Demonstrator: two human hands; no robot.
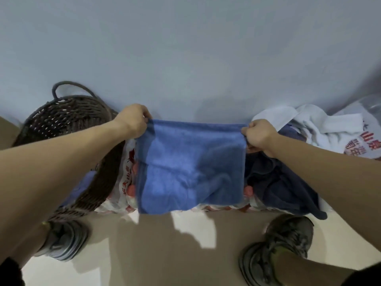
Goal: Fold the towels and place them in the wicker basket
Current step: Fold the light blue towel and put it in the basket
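While both hands pinch blue towel (190, 172) corners

Matt, soft terry-cloth towel (190, 162) — rough dark woven wicker basket (68, 118) — glossy floor (156, 254).

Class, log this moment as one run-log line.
hands: left, right pinch blue towel top corners | towel: hanging, folded | basket: left | pile: right

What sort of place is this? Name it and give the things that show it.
Probably a plain indoor room or storeroom corner, not a fitted laundry. A bare blue-grey wall meets a tiled floor. A dark wicker basket stands against the wall, beside shrink-wrapped packs of bottled water that serve as the folding surface.
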